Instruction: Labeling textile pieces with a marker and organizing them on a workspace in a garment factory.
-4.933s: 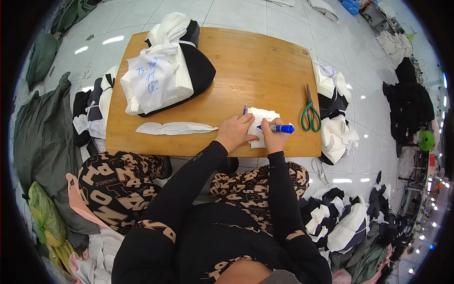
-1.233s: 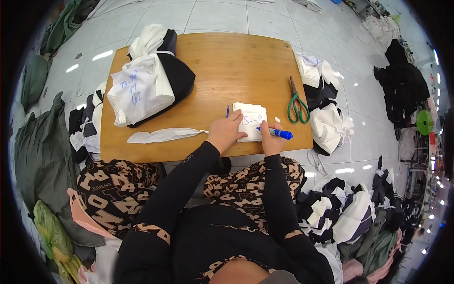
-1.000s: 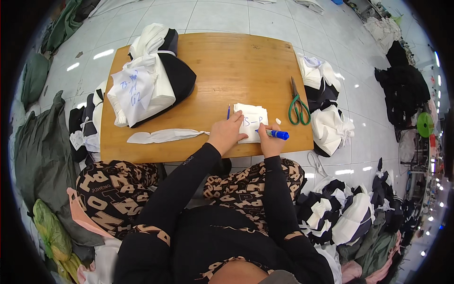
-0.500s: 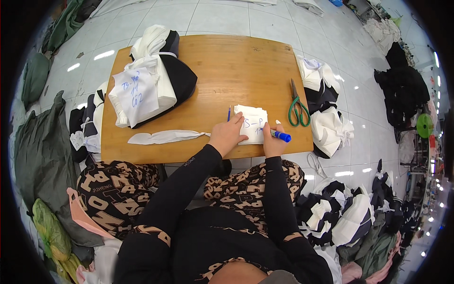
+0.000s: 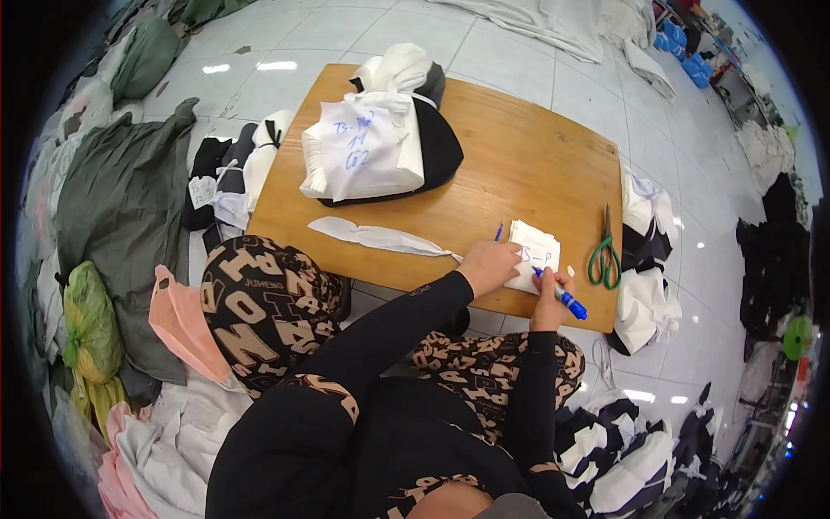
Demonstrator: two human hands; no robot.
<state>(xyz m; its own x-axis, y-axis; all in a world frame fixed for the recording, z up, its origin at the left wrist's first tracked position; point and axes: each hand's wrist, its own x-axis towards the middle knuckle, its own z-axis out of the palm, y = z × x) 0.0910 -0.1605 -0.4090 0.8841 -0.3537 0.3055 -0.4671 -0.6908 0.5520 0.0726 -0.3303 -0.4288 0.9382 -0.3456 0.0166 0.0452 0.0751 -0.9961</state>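
Note:
My right hand [image 5: 551, 294] grips a blue marker [image 5: 566, 299] with its tip on a small white folded cloth piece [image 5: 536, 256] near the front edge of a low wooden table [image 5: 519, 164]. Blue handwriting shows on that cloth. My left hand [image 5: 489, 264] presses flat on the cloth's left side, and a blue pen cap [image 5: 499, 231] stands just behind its fingers. A long white fabric strip [image 5: 380, 238] lies to the left of my left hand.
Green-handled scissors [image 5: 603, 256] lie at the table's right end. A tied white bundle with blue writing [image 5: 367, 147] rests on black fabric at the back left. Piles of black and white clothes [image 5: 644, 285] ring the table on the tiled floor, with dark green garments [image 5: 121, 199] at left.
The right hand with the marker has shifted slightly along the cloth, and more blue writing shows on it. The left hand stays pressed on the cloth.

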